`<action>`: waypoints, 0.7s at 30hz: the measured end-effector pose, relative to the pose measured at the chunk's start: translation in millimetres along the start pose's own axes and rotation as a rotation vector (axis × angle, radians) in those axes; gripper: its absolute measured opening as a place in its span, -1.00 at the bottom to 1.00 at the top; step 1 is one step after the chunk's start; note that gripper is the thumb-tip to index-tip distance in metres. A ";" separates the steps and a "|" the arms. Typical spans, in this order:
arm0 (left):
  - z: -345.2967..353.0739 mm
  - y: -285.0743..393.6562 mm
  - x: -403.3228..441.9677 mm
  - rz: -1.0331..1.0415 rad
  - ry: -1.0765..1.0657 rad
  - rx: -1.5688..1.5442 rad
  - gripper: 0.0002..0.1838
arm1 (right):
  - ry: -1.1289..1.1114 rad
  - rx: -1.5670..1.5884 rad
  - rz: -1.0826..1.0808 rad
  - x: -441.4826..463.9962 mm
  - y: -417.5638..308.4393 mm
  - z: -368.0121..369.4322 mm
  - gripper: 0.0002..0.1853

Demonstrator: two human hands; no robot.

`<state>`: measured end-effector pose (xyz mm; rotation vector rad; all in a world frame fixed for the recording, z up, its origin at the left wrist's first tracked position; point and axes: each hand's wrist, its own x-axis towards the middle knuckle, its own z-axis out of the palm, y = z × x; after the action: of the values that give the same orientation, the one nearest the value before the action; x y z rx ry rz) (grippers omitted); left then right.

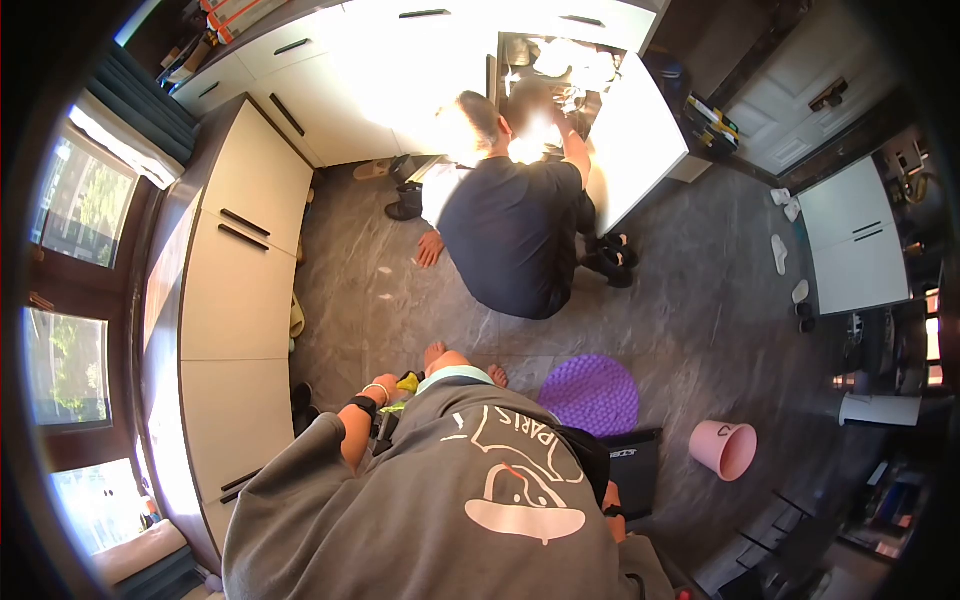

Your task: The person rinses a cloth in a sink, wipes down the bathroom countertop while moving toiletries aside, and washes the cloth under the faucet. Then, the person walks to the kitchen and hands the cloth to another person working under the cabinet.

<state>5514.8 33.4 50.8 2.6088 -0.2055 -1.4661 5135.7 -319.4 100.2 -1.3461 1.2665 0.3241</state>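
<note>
My left hand (pixel 384 384) is low beside my left leg, with its fingers closed round a small yellow-green item (pixel 408 382) whose shape is hard to make out. A dark band circles that wrist. My right hand (pixel 612 495) hangs at my right side, partly covered by my grey shirt (pixel 420 490); its fingers are hidden, and a dark band shows at the wrist. Ahead, another person in a black top (pixel 515 230) squats at an open white cabinet (pixel 640 140), one arm reaching inside. A further hand (pixel 430 248) rests on the floor at that person's left.
A purple round mat (pixel 590 395) lies on the dark floor beside a black flat item (pixel 632 470). Right of them stands a pink bin (pixel 722 450). White cabinets (pixel 235 290) line the left and back. Shoes (pixel 780 255) lie near a white cabinet (pixel 855 240) at the right.
</note>
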 end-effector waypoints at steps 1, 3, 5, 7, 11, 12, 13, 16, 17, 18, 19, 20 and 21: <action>3.1 -4.1 4.7 0.003 -0.001 -0.001 -0.48 | -0.004 -0.024 -0.088 2.9 6.9 -2.0 -0.69; 6.2 -7.5 7.3 0.006 -0.001 -0.007 -0.48 | -0.010 -0.052 -0.177 11.3 21.5 -3.6 -0.70; 7.8 -8.0 7.7 0.029 0.019 0.032 -0.48 | 0.007 0.090 -0.057 27.7 41.0 -2.3 -0.72; 9.3 -9.3 8.8 0.023 0.013 0.032 -0.48 | 0.023 0.231 0.064 42.1 55.9 -0.3 -0.73; 11.4 -13.3 14.1 0.035 -0.004 0.046 -0.49 | 0.021 0.238 0.146 52.2 73.0 -4.0 -0.74; 10.9 -12.8 14.3 0.036 -0.005 0.046 -0.49 | 0.022 0.238 0.146 54.1 75.9 -4.1 -0.74; 10.1 -11.6 13.9 0.026 -0.006 0.045 -0.49 | 0.029 0.221 0.132 56.5 78.6 -3.3 -0.75; 10.2 -12.1 15.0 0.024 -0.009 0.041 -0.50 | 0.039 0.192 0.101 58.6 82.9 -3.8 -0.75; 10.3 -12.3 15.4 0.030 -0.010 0.039 -0.50 | 0.041 0.179 0.084 57.6 81.4 -3.4 -0.76; 10.2 -12.1 15.5 0.031 -0.010 0.038 -0.50 | 0.042 0.179 0.084 56.6 80.1 -2.5 -0.76; 9.9 -11.4 15.2 0.027 -0.006 0.041 -0.50 | 0.053 0.212 0.109 55.7 78.7 -1.3 -0.76; 9.7 -11.1 15.1 0.022 -0.002 0.043 -0.50 | 0.063 0.245 0.134 54.8 77.4 -0.4 -0.76; 10.3 -12.4 17.0 0.023 -0.002 0.043 -0.50 | 0.063 0.245 0.134 53.9 76.0 0.2 -0.76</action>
<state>5515.4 41.7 29.0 2.6298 -0.2690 -1.4728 5095.2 -322.2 16.2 -1.0731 1.4041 0.2122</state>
